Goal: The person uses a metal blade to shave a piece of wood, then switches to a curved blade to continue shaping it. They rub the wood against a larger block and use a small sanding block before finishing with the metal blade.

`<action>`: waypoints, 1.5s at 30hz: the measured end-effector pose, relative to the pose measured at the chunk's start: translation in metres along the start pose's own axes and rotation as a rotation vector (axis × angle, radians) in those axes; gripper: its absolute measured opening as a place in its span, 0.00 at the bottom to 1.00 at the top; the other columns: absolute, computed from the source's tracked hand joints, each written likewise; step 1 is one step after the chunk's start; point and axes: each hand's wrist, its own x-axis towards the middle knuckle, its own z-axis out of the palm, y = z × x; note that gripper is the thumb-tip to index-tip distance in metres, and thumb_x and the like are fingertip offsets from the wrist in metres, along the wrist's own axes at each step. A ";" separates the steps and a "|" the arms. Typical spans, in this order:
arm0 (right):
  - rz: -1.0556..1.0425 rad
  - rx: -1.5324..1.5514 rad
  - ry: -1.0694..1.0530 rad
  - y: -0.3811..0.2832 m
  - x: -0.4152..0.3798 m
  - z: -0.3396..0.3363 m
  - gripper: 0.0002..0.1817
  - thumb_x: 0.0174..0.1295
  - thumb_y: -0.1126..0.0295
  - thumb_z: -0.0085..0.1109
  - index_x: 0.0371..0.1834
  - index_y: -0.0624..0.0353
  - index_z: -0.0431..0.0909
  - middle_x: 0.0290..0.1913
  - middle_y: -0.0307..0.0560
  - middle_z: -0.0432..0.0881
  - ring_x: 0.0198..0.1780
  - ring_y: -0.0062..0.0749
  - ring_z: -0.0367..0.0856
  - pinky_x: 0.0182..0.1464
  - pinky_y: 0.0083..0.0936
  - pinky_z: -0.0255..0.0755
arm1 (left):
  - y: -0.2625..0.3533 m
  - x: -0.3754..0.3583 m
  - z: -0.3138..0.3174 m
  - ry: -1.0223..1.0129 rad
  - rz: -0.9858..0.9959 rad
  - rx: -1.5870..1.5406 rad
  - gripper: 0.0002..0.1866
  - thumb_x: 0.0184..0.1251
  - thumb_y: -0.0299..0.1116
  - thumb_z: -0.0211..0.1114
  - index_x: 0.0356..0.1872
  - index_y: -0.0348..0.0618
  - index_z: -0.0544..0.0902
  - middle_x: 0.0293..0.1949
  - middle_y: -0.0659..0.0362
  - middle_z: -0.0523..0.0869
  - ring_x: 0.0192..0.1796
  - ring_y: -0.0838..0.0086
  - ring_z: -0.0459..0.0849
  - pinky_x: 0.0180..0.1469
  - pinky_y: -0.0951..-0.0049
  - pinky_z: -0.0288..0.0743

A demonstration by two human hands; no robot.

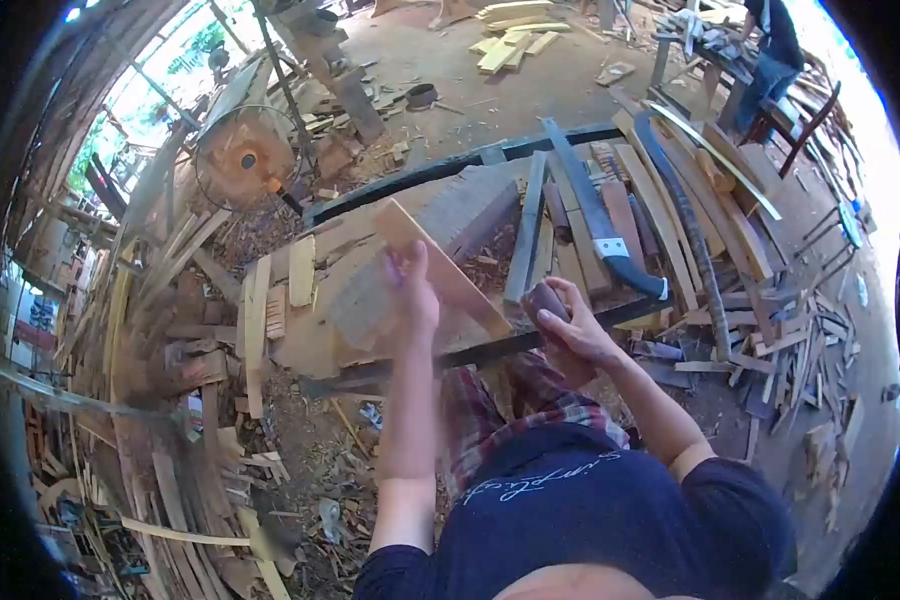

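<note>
My left hand (412,290) is closed round the side of a flat, light-brown wooden board (448,275), held at a slant over the workbench (360,315). The board's lower end comes near the bench's front edge. In my right hand (575,330) is a small dark brown block (545,303), gripped between thumb and fingers just right of the board's lower end. The two held pieces are apart. A handsaw (592,205) with a black handle lies on the bench, beyond and right of my right hand.
Wooden strips (660,200) and a dark curved bar (685,205) lie at the bench's right. Scrap wood (790,350) covers the ground on both sides. A person (773,60) is at another table (705,60) at the back right. Pale planks (510,45) lie beyond the bench.
</note>
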 end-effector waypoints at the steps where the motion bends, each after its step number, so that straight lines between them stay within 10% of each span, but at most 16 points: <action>1: 0.004 0.006 0.006 0.004 0.005 0.001 0.38 0.64 0.50 0.62 0.71 0.51 0.55 0.58 0.58 0.73 0.54 0.38 0.78 0.56 0.33 0.71 | 0.015 -0.002 0.010 -0.005 -0.006 0.005 0.22 0.65 0.34 0.70 0.57 0.48 0.72 0.47 0.67 0.78 0.49 0.80 0.76 0.54 0.76 0.67; 8: -0.221 -0.160 0.251 -0.008 0.034 0.016 0.47 0.60 0.50 0.67 0.75 0.49 0.46 0.66 0.65 0.68 0.63 0.59 0.73 0.63 0.42 0.67 | 0.069 0.013 0.039 -0.291 0.342 0.508 0.11 0.72 0.37 0.62 0.47 0.43 0.75 0.36 0.67 0.78 0.38 0.82 0.75 0.42 0.80 0.70; 15: -0.445 -0.187 0.241 -0.111 0.077 0.058 0.41 0.57 0.51 0.69 0.70 0.53 0.59 0.54 0.61 0.79 0.54 0.55 0.81 0.53 0.39 0.75 | 0.098 0.026 0.047 -0.373 0.407 1.200 0.18 0.79 0.44 0.49 0.35 0.40 0.75 0.23 0.59 0.74 0.26 0.75 0.70 0.30 0.69 0.64; 17: -0.714 -0.023 0.348 -0.135 0.094 0.069 0.37 0.55 0.51 0.70 0.65 0.54 0.65 0.48 0.58 0.82 0.49 0.54 0.83 0.49 0.38 0.76 | 0.089 0.032 0.047 -0.383 0.468 1.100 0.19 0.80 0.44 0.48 0.33 0.40 0.74 0.23 0.58 0.73 0.26 0.73 0.69 0.30 0.68 0.64; 23: -0.608 -0.171 0.325 -0.039 0.100 0.096 0.32 0.56 0.55 0.69 0.60 0.56 0.68 0.47 0.59 0.81 0.45 0.53 0.83 0.45 0.39 0.76 | 0.067 0.049 0.032 -0.152 0.602 0.904 0.20 0.80 0.40 0.46 0.27 0.38 0.70 0.21 0.62 0.67 0.26 0.80 0.64 0.29 0.73 0.60; 27: -0.383 -0.180 0.260 -0.056 0.097 0.091 0.31 0.58 0.56 0.68 0.61 0.56 0.68 0.47 0.59 0.81 0.45 0.53 0.83 0.45 0.40 0.76 | 0.063 0.043 0.030 -0.212 0.632 0.891 0.21 0.80 0.40 0.46 0.26 0.38 0.68 0.22 0.62 0.66 0.27 0.80 0.63 0.28 0.72 0.60; 33: -0.604 -0.023 0.248 -0.118 0.095 0.086 0.32 0.59 0.52 0.65 0.61 0.58 0.67 0.44 0.58 0.83 0.47 0.56 0.83 0.50 0.42 0.75 | 0.064 0.032 0.034 -0.223 0.648 0.886 0.18 0.78 0.35 0.50 0.25 0.38 0.70 0.18 0.61 0.67 0.23 0.79 0.65 0.25 0.73 0.60; 39: -0.121 -0.137 0.143 -0.027 0.093 0.085 0.33 0.60 0.51 0.64 0.63 0.57 0.65 0.45 0.63 0.82 0.47 0.59 0.82 0.49 0.41 0.76 | 0.065 0.043 0.020 -0.170 0.740 0.884 0.17 0.78 0.34 0.50 0.25 0.37 0.71 0.18 0.59 0.66 0.22 0.78 0.64 0.25 0.72 0.60; 45: -0.572 -0.057 0.201 -0.134 0.096 0.081 0.39 0.61 0.49 0.62 0.70 0.58 0.60 0.47 0.63 0.82 0.50 0.60 0.82 0.51 0.41 0.76 | 0.067 0.032 0.039 -0.299 0.637 0.835 0.18 0.77 0.34 0.51 0.24 0.37 0.69 0.18 0.61 0.66 0.22 0.78 0.64 0.25 0.70 0.61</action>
